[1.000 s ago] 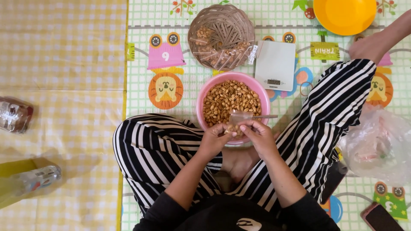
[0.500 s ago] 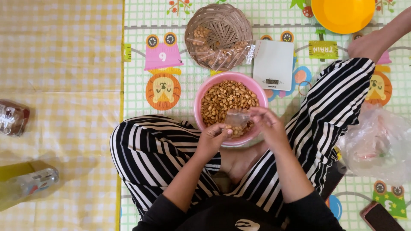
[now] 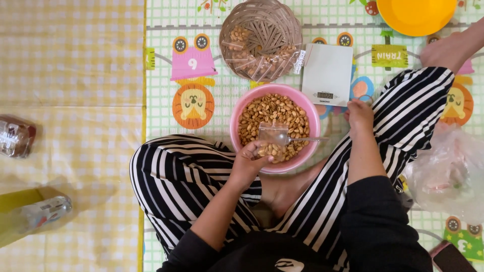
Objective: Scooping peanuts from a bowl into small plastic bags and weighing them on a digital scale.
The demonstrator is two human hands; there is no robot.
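Over the pink bowl of peanuts, the left hand pinches 1 small clear bag by its near edge. Beside the bowl's right rim, the right hand rests empty, fingers loosely curled, near the white scale.

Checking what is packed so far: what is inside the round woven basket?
The round woven basket holds several small clear plastic bags of peanuts, piled mostly along its near side. Bare wicker shows at its centre; whatever lies beneath the bags is covered.
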